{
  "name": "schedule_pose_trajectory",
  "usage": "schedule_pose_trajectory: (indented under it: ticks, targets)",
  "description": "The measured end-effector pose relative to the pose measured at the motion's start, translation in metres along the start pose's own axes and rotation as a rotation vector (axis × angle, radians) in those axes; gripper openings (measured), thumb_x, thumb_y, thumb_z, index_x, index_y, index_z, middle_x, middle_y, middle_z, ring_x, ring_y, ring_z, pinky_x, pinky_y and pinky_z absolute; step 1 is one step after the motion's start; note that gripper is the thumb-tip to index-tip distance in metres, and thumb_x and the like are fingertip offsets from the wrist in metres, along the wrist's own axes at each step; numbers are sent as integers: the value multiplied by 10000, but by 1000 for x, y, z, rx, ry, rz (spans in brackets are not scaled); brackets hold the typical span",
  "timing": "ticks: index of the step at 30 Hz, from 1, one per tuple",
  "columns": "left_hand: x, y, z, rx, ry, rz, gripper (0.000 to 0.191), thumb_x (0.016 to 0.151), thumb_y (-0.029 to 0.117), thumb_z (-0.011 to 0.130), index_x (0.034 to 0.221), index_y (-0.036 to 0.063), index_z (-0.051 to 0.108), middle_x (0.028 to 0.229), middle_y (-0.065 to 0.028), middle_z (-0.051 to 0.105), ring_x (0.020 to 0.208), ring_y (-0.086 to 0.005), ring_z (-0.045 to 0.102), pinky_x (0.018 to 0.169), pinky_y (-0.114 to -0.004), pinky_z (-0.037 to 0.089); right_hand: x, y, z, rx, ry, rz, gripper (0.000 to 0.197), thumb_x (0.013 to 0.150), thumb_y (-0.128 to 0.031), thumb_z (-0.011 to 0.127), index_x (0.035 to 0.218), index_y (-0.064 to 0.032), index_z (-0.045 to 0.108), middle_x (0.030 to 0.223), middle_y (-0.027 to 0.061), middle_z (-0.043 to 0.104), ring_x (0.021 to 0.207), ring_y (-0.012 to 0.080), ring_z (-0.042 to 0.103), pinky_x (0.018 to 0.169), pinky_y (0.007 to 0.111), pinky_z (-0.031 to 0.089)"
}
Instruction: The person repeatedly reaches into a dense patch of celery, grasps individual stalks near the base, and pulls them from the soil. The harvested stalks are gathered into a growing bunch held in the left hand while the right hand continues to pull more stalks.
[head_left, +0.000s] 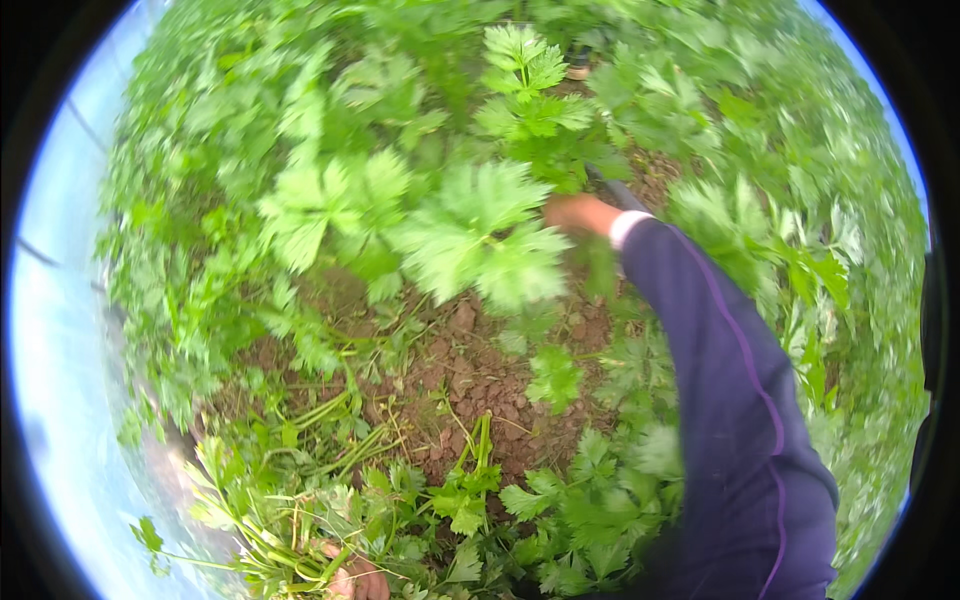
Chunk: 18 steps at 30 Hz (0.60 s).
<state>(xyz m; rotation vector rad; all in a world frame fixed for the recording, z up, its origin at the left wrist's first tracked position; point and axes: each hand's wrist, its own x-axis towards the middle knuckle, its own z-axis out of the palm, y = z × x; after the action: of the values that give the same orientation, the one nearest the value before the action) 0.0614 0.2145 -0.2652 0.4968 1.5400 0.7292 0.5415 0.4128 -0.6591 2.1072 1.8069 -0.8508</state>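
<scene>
My left hand (360, 576), at the bottom edge, is closed around a bunch of cut-looking celery stalks (281, 551), their pale ends pointing up and left. On the other side my right arm, in a dark purple sleeve (720, 367) with a white cuff, stretches forward. The right hand (579, 214) reaches in among the stems of a standing celery plant (480, 232). Broad leaves cover its fingers, and blur hides whether they grip anything. Just behind the wrist runs a dark grey bar or pipe (619, 187), partly hidden by leaves.
Crumbly brown soil (472, 375) lies between the plants, with loose stalks (330, 412) and leafy scraps on it. Dense celery foliage (202, 172) surrounds this patch. Translucent plastic sheeting (56, 337) curves along the left side. A small dark object (579, 61) shows among the far leaves.
</scene>
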Motion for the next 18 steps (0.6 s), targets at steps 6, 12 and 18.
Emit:
schedule_pose_trajectory:
  ticks: [6,12,18]
  targets:
    - [-18,5,-14,-105,-52,120,172,911,204,669,903,90,540,665,35,351,621,-116,326,581,-296,258,-143,-80,-43,115,14,-337,363,974,-239,513,1301,-92,574,1212,105,660,1038,235,646,884,367,534]
    - [-30,1,-31,-113,-98,156,359,885,258,718,1101,48,523,668,20,399,601,-121,360,560,-293,290,-103,-157,-15,423,-169,-257,404,1032,-280,438,1351,-37,489,997,71,664,870,191,624,765,334,533]
    - [-44,-4,-48,-128,-27,216,370,891,260,718,1104,33,518,682,4,426,606,-131,385,569,-286,321,-63,-184,9,439,184,-296,529,1026,-466,401,1439,-144,482,1315,127,625,1190,253,614,975,390,496]
